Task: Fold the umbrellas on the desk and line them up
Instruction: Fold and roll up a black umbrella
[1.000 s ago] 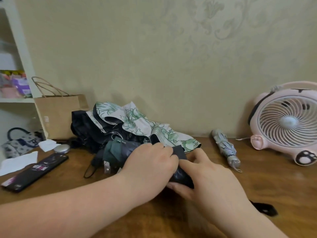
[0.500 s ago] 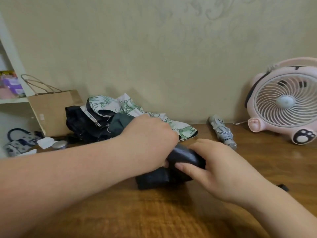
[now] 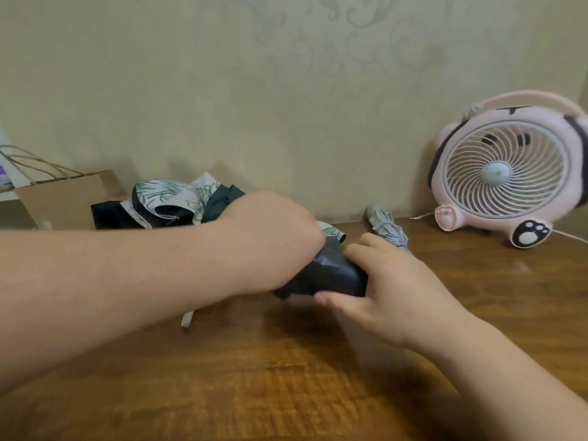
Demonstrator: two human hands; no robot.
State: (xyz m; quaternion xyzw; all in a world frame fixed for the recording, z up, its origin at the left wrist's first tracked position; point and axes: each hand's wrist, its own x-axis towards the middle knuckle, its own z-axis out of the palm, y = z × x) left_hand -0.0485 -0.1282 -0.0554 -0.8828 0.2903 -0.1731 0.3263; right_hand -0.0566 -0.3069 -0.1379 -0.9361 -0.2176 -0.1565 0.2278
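Observation:
A dark, rolled-up umbrella [image 3: 334,275] lies across the middle of the wooden desk [image 3: 286,377]. My left hand [image 3: 270,237] grips its left part from above, fingers hidden behind the hand. My right hand [image 3: 391,291] holds its right end, thumb underneath and fingers over the top. Behind my left arm lies an unfolded white umbrella with green flower print [image 3: 171,198] on top of a black one [image 3: 108,214]. A folded grey patterned umbrella [image 3: 386,227] rests against the wall to the right.
A pink desk fan [image 3: 506,173] stands at the back right, its white cord [image 3: 569,235] trailing on the desk. A brown paper bag [image 3: 63,198] stands at the back left. A small white strap end [image 3: 187,319] pokes out below my left forearm.
Both hands have turned and rolled the dark umbrella tighter and shifted it slightly right. The view has swung right, so the phone and papers at the left are out of sight.

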